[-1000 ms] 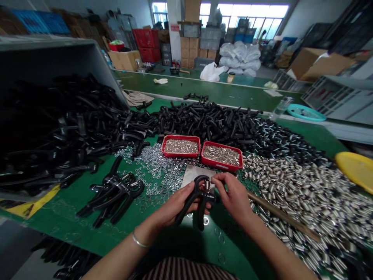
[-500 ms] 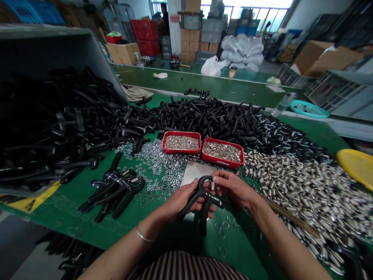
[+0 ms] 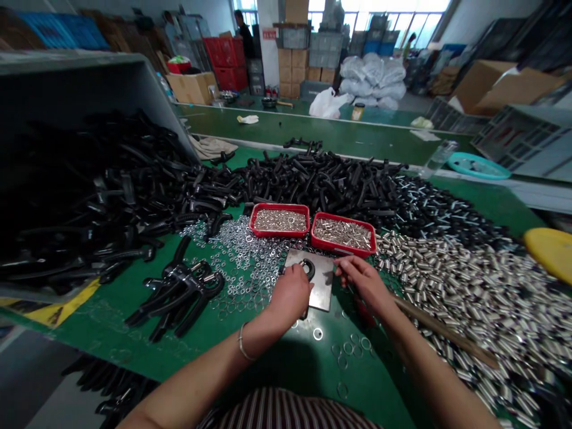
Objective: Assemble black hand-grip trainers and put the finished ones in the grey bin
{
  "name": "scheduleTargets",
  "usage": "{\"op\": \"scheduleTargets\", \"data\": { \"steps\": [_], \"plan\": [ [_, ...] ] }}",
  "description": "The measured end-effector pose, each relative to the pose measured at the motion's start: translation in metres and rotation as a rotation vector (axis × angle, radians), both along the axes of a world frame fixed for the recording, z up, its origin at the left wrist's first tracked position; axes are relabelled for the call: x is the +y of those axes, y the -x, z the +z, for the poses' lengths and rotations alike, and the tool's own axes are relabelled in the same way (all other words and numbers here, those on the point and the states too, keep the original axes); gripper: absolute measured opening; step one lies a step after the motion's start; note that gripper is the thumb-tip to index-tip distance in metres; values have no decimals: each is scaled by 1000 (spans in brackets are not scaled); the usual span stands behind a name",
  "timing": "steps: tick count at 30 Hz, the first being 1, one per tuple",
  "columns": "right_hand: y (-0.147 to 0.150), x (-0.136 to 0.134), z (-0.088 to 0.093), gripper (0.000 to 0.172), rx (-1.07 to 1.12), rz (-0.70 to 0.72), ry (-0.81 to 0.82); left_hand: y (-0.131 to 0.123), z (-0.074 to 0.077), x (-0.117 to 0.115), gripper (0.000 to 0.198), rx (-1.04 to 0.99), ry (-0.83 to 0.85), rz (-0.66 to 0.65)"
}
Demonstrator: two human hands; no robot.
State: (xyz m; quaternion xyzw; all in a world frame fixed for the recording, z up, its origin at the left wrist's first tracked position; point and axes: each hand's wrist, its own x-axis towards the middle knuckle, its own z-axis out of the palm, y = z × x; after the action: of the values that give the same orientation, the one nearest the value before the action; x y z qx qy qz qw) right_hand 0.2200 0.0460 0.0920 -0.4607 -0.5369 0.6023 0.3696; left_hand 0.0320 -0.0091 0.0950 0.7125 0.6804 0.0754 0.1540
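Observation:
My left hand (image 3: 291,293) is closed around a black hand grip exerciser (image 3: 309,269), pressing it down on a flat metal plate (image 3: 322,286). Its curved top shows past my fingers; most of the rest is hidden under the hand. At the plate's right edge, my right hand (image 3: 363,281) has its fingers curled together; whatever they hold, if anything, is too small to tell. A wooden handle (image 3: 447,333) lies under my right forearm. Several black hand grips with springs (image 3: 181,289) are stacked to the left.
Two red trays of small metal parts, the left (image 3: 279,235) and right (image 3: 342,250), stand behind the plate. Loose washers (image 3: 241,256), a heap of springs (image 3: 447,280) and black handles (image 3: 322,179) surround them. A grey bin (image 3: 147,77) holds more handles. People stand in the background.
My left hand has turned over and carried the hand grip from in front of me forward onto the plate. My right hand has let go of the hand grip's spring side.

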Motion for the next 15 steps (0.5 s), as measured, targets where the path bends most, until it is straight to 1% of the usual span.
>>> {"op": "scheduleTargets", "data": {
  "steps": [2,3,5,7,9,11,12,13,15],
  "plan": [
    [-3,-5,-6,33,-57,66,-38,-8,-9,5,40,85,11,-53],
    [-6,-8,-9,33,-88,92,-61,-8,-10,6,40,97,1,-82],
    [-17,-14,-11,34,-189,105,-111,-1,-4,9,38,88,-19,-137],
    [-34,-17,-9,34,-348,67,-186,19,7,19,33,68,-40,-145],
    [-58,-17,-6,34,-536,11,-298,47,18,41,32,77,-90,-88],
    [-84,-18,-6,35,-708,-27,-425,75,26,72,34,137,-151,-2],
    [-98,-18,-8,35,-784,-33,-477,87,29,88,33,171,-154,34],
    [-112,-19,-13,36,-850,-20,-522,98,31,104,32,199,-136,61],
    [-138,-17,-30,35,-960,7,-577,112,33,131,27,229,-101,85]
  ]
}}
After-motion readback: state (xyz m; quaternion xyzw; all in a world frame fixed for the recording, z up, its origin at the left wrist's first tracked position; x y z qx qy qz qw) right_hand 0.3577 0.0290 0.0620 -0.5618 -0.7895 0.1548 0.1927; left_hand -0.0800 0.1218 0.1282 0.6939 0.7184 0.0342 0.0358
